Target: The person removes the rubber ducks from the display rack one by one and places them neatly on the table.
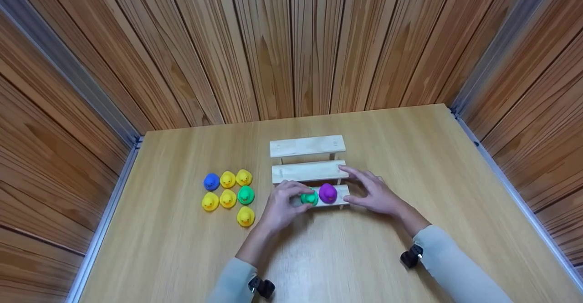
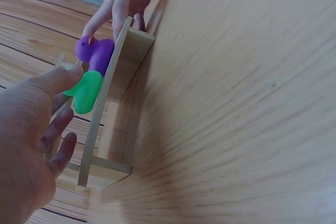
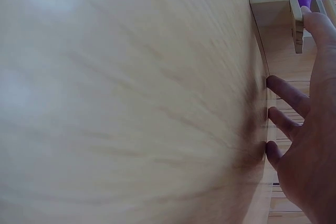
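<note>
My left hand (image 1: 281,206) pinches a green rubber duck (image 1: 309,198) between thumb and fingers at the lowest step of a three-step wooden stand (image 1: 303,172). In the left wrist view, that green duck (image 2: 88,92) is tipped against a purple rubber duck (image 2: 102,56) on the same step. At the stand's right end is my right hand (image 1: 380,195), its fingers spread. Its thumb rests by the end of the lowest step, and its index finger reaches the middle step. In the right wrist view, the right thumb (image 3: 317,24) lies near the purple duck; the green one is out of sight there.
Left of the stand, several yellow ducks (image 1: 227,198) stand in loose rows on the wooden table (image 1: 173,257), with a blue duck (image 1: 211,182) and another green duck (image 1: 246,195). Wood-panelled walls (image 1: 291,43) rise behind the table and on both sides.
</note>
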Demonstrator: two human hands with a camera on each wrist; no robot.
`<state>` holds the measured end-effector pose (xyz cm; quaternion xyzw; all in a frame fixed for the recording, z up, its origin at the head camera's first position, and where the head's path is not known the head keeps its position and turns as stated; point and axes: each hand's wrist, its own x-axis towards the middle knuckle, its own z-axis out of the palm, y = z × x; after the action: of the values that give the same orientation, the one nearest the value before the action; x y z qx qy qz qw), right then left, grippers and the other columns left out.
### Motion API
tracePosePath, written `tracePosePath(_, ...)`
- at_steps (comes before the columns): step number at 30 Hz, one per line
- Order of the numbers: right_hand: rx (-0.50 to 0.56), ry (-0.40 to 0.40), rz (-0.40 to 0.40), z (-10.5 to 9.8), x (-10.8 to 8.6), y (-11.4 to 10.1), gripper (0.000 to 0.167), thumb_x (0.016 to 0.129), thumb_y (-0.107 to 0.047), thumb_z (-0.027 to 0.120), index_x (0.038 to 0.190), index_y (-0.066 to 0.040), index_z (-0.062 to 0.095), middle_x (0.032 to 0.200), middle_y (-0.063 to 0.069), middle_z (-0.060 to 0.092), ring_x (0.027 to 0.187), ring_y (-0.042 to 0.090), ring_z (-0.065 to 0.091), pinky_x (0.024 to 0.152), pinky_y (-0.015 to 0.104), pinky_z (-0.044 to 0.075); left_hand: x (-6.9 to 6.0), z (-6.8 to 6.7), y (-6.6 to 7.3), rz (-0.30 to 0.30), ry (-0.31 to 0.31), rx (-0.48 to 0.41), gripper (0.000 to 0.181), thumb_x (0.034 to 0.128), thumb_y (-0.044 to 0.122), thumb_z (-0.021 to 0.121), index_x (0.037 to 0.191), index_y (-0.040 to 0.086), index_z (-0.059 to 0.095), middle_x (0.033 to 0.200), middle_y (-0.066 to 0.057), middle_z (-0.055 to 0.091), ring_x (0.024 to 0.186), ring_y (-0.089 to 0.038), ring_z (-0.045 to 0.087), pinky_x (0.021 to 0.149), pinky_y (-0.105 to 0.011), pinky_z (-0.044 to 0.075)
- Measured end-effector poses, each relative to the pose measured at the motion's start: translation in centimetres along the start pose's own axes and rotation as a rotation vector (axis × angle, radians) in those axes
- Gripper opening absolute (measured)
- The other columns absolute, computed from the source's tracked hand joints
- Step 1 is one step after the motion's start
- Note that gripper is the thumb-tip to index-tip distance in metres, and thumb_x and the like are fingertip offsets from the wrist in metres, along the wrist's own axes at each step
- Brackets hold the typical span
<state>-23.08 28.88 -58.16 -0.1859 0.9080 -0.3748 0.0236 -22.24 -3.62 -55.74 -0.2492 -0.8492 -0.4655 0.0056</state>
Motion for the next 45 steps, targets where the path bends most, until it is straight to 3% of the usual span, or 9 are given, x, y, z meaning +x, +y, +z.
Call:
tracePosePath(9,-0.007,-0.003,0.005,0.1,0.0,0.1,0.085,0.102,-0.045,0.083,0.174,-0.040,0.039,0.170,0.008,0.059,0.151,0.039,0.056,0.122,0.070,0.033,-0.2,-0.3,0.1,0.028,-0.005,-0.030,0.025,0.0986,0.017,0.089,0.124,0.014,0.086,0.128,-0.005,0.081,0.125,-0.026,0.071,0.111,-0.036,0.060)
tracePosePath(21,-0.011,0.007,0.005,0.0,0.0,0.1,0.087,0.101,-0.046,0.084,0.175,-0.041,0.039,0.174,0.008,0.056,0.156,0.042,0.053,0.124,0.068,0.032,-1.6,-2.8,-0.1,-0.052,-0.016,-0.067,0.027,0.1001,0.017,0.087,0.127,0.017,0.084,0.133,-0.005,0.078,0.129,-0.024,0.072,0.118,-0.046,0.061)
tracePosePath(29,-0.011,0.009,0.000,0.0,0.0,0.2,0.086,0.100,-0.044,0.084,0.174,-0.038,0.040,0.173,0.008,0.056,0.153,0.041,0.054,0.121,0.065,0.033,-2.9,-5.0,-1.4,-0.033,0.057,-0.050,0.028,0.0975,0.016,0.090,0.125,0.016,0.085,0.131,-0.005,0.081,0.126,-0.027,0.076,0.108,-0.053,0.065)
tracePosePath(36,-0.012,0.013,-0.003,-0.1,0.0,0.2,0.087,0.100,-0.044,0.085,0.175,-0.038,0.040,0.174,0.008,0.055,0.153,0.042,0.054,0.122,0.064,0.033,-3.8,-7.2,-1.9,-0.120,0.132,-0.062,0.029,0.0947,0.014,0.092,0.123,0.020,0.086,0.127,-0.001,0.082,0.124,-0.026,0.074,0.110,-0.057,0.064)
tracePosePath(45,-0.014,0.006,-0.002,0.0,0.0,0.2,0.087,0.100,-0.045,0.084,0.174,-0.040,0.040,0.173,0.007,0.057,0.152,0.040,0.055,0.122,0.064,0.033,-5.3,-9.3,-3.1,-0.167,0.174,-0.077,0.033,0.0934,0.008,0.092,0.124,0.018,0.086,0.129,-0.002,0.081,0.125,-0.025,0.075,0.111,-0.054,0.065)
